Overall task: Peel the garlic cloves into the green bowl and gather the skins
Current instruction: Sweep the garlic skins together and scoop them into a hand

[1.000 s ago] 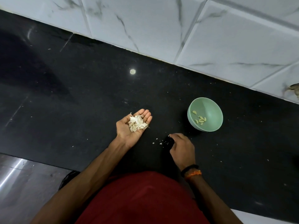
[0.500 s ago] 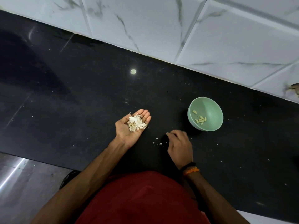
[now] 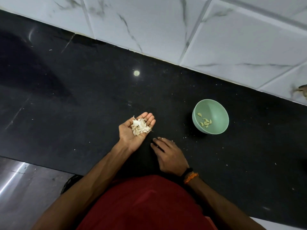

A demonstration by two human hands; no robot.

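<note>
Peeled garlic cloves [image 3: 205, 122] in green bowl [image 3: 216, 128] mid-right, skins [image 3: 140, 126] piled on left hand [image 3: 135, 130] w/ grip spread, right hand [image 3: 169, 156] fingers flat on table [image 3: 83, 113] mid-frame; imo sweep stray bits toward left palm, keep it level.

Looks like a home kitchen: polished black stone desk [image 3: 83, 100], white marble-look wall tiles [image 3: 232, 39] behind it, peeled garlic cloves [image 3: 205, 122] in a small green plastic bowl [image 3: 221, 117].
</note>
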